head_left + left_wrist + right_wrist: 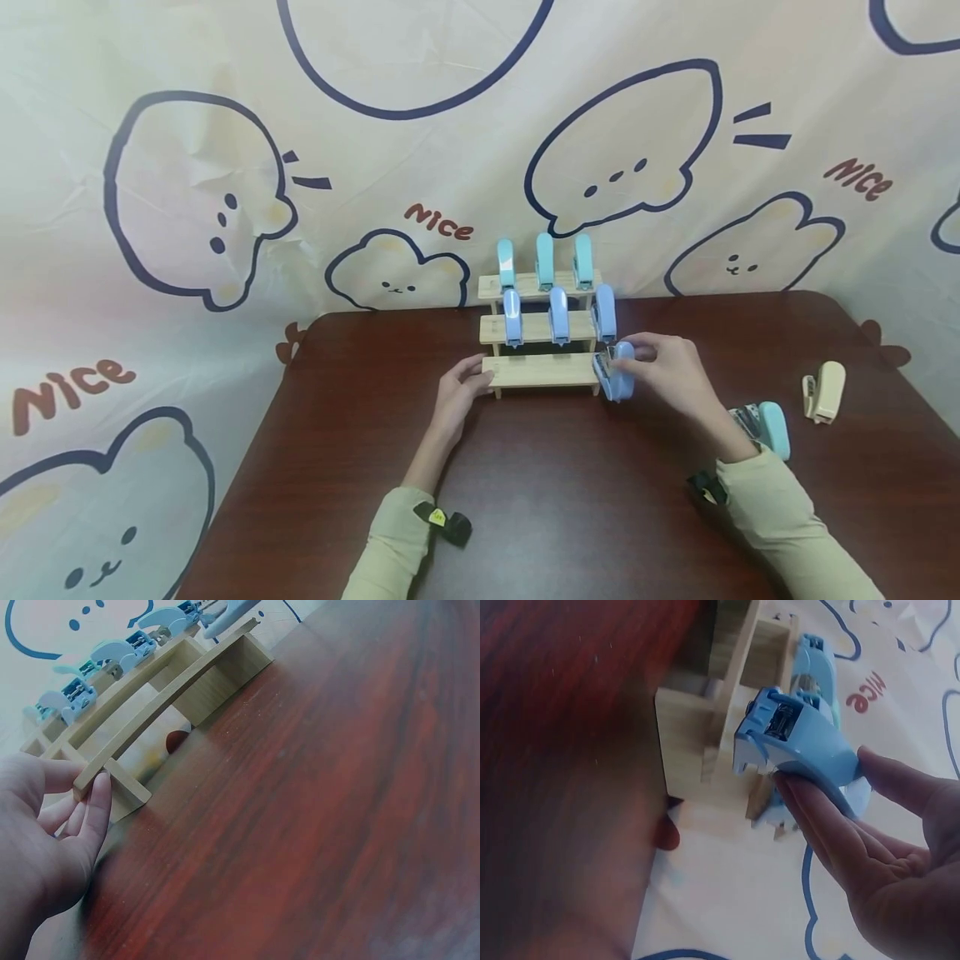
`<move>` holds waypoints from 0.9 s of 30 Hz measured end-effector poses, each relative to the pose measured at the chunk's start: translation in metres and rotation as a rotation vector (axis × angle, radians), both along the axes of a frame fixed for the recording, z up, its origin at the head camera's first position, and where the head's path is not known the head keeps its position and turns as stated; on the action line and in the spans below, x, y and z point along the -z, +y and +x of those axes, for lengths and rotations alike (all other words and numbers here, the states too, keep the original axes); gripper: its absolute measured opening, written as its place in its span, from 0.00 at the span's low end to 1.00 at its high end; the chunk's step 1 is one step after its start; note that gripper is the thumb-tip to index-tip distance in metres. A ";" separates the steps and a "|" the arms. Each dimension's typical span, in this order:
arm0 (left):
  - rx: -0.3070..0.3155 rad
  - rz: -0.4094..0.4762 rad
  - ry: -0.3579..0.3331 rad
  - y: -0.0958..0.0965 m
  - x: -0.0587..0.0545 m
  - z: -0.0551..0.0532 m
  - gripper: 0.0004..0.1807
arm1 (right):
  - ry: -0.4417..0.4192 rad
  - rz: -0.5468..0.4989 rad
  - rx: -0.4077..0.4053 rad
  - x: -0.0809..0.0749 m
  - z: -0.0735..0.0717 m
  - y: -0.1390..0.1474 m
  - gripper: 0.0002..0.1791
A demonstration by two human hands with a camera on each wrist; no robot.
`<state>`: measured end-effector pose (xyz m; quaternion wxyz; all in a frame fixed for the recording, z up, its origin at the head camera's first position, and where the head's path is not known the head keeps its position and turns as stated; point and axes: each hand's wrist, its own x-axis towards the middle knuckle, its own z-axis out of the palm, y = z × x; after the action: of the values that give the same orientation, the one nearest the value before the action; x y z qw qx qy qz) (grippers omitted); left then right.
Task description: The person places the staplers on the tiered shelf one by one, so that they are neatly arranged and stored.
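Note:
A three-tier wooden display stand (540,372) stands near the table's back edge. My left hand (456,400) pinches the left end of its lowest step, thumb and fingers about the board in the left wrist view. With thumb and fingers my right hand (670,372) holds a blue stapler (622,373), tilted, at the right end of that same step. In the right wrist view the stapler (814,742) overlaps the stand's end panel. Three blue staplers (558,315) sit on the middle step, and three teal staplers (544,260) on the top one.
A teal stapler (775,429) lies on the table, partly behind my right forearm. Farther right is a cream stapler (828,392). A printed cloth (480,167) hangs right behind the dark wooden table (555,500).

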<state>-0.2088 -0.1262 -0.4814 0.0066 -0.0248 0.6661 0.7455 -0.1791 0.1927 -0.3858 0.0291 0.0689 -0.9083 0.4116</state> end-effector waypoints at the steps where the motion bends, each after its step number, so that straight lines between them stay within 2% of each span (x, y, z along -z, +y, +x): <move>1: 0.001 0.003 -0.001 0.000 0.000 0.000 0.26 | 0.002 0.002 -0.001 0.001 0.000 -0.002 0.23; 14: 0.003 0.003 0.002 0.001 0.001 0.000 0.26 | 0.049 0.024 0.044 0.012 -0.005 -0.021 0.21; 27: -0.010 -0.017 -0.015 0.000 -0.001 0.001 0.25 | 0.021 0.001 0.098 0.013 -0.008 -0.030 0.20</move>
<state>-0.2076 -0.1261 -0.4803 0.0078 -0.0339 0.6721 0.7397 -0.1867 0.1623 -0.3987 0.0587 0.0287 -0.9105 0.4083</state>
